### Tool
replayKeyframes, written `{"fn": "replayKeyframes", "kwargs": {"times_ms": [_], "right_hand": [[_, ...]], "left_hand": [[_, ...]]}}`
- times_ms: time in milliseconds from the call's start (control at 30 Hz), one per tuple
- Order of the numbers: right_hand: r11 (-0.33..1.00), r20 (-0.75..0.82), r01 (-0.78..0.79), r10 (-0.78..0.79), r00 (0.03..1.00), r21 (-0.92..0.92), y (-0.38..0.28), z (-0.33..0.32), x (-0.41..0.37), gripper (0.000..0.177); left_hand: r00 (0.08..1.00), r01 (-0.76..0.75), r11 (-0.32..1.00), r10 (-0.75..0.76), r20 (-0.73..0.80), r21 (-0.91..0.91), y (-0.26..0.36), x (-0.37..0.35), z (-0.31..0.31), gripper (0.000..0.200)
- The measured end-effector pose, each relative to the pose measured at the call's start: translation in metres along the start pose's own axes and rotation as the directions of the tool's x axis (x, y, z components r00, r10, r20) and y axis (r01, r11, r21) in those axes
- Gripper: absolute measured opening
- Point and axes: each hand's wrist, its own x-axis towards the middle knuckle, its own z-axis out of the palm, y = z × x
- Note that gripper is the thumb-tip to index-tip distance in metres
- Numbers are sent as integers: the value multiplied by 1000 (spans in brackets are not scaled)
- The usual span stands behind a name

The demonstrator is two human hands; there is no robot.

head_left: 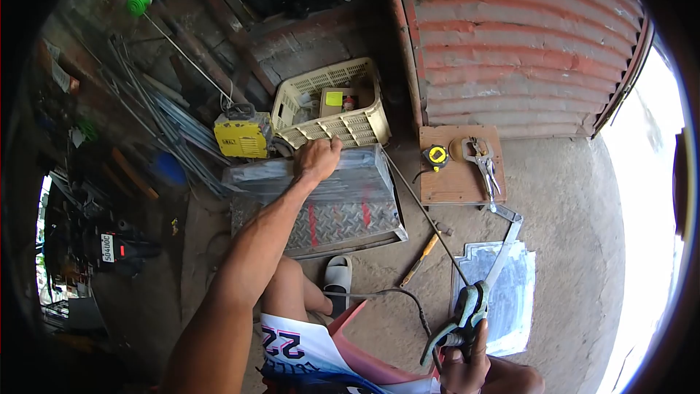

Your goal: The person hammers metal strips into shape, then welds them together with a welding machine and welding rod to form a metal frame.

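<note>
My left hand (318, 159) is closed over the upper edge of a metal piece (321, 228), which has a grey smooth sheet along its top and a diamond-plate face with red marks. In my right hand (465, 368), low in the view, is a welding electrode holder (470, 306) with worn green jaws. A long thin welding rod (426, 215) runs from the holder up to the top right corner of the metal piece. The holder's cable (394, 292) curves away leftward past my foot. A flat metal bar (504, 252) lies just beyond the jaws.
On a small wooden stool (456, 190) sit a tape measure (436, 157) and locking pliers (481, 164). A hammer (423, 255) and a grey-white painted sheet (510, 306) lie on the floor. Behind stand a yellow welding machine (242, 136) and a cream crate (332, 133); long metal rods (164, 124) lean left.
</note>
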Motion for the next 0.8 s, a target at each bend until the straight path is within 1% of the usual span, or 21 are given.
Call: {"fn": "replayKeyframes", "kwargs": {"times_ms": [67,133,267,333,367,433,467,600,700,767,800], "right_hand": [[1000,3,13,-13,1000,-10,0,0,0,58],[998,1,58,-58,998,-21,0,1,2,59],[1000,12,-9,9,1000,-30,0,0,5,59],[969,-57,240,-244,968,-65,0,1,14,67],[971,-49,228,-232,972,-71,-1,2,12,67],[988,-81,117,-109,991,102,-2,2,7,64],[985,-96,145,-136,986,97,-1,3,7,63],[989,-80,123,-117,990,86,3,2,0,63],[987,-69,158,-155,985,26,0,2,2,63],[970,-45,230,-233,971,-74,-10,2,5,62],[973,-44,216,-220,974,-78,-11,2,5,60]], "left_hand": [[1000,-9,1000,9,-16,-13,0,1,1,62],[1000,0,1000,0,-13,3,3,1,-2,62],[1000,7,1000,-7,3,7,7,0,-5,63],[999,-34,999,34,-7,7,3,-2,-4,65],[999,-42,999,42,21,2,3,-1,-5,67],[997,-29,1000,29,74,-5,3,1,-5,69],[997,-25,1000,26,78,-11,3,1,-5,69],[996,-53,998,54,73,-22,2,-6,-6,70],[996,-62,998,63,57,-26,2,-5,-7,70],[997,-66,998,67,47,-23,3,-2,-4,70],[997,-74,997,75,25,-31,2,-3,-3,70]]}}
